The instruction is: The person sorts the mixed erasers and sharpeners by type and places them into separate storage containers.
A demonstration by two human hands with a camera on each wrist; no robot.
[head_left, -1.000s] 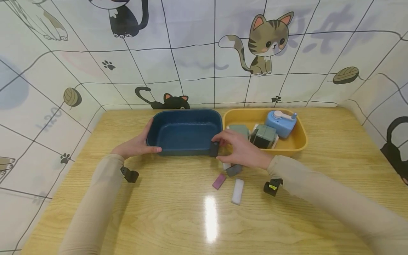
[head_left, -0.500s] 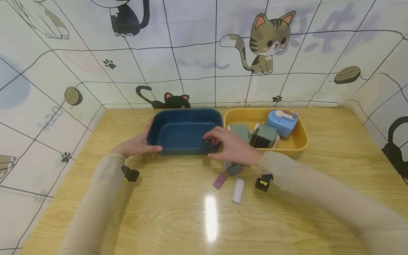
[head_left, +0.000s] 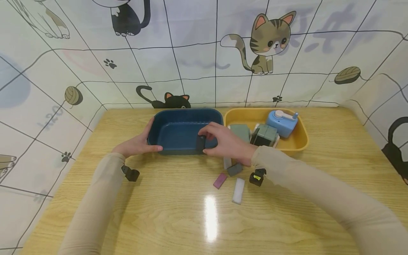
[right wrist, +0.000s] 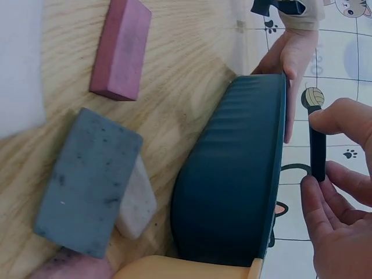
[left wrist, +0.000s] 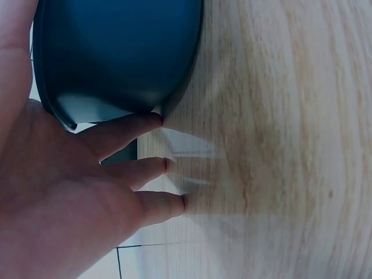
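My right hand [head_left: 224, 141] pinches a small black eraser [head_left: 200, 143] between thumb and fingers, over the front part of the blue basin [head_left: 178, 152]. In the right wrist view the eraser [right wrist: 317, 145] shows edge-on, as a thin dark slab beyond the basin's rim. At the basin's left end my left hand [head_left: 138, 143] rests against it, thumb at the front corner. The left wrist view shows its fingers [left wrist: 154, 206] straight and spread, tips at the tabletop beside the basin wall [left wrist: 116, 58]. No object lies on the visible floor of the basin.
Right of the blue basin stands a yellow basin [head_left: 301, 145] with a blue crank pencil sharpener [head_left: 282, 124] and grey-green boxy items [head_left: 266, 132]. In front lie grey [head_left: 234, 169], purple [head_left: 220, 181] and white [head_left: 238, 191] erasers. A cat-print cloth [head_left: 197, 63] hangs behind the table.
My right hand has carried the black eraser left, from the basin's right front corner to over its front part. The left hand has stayed at the basin's left end.
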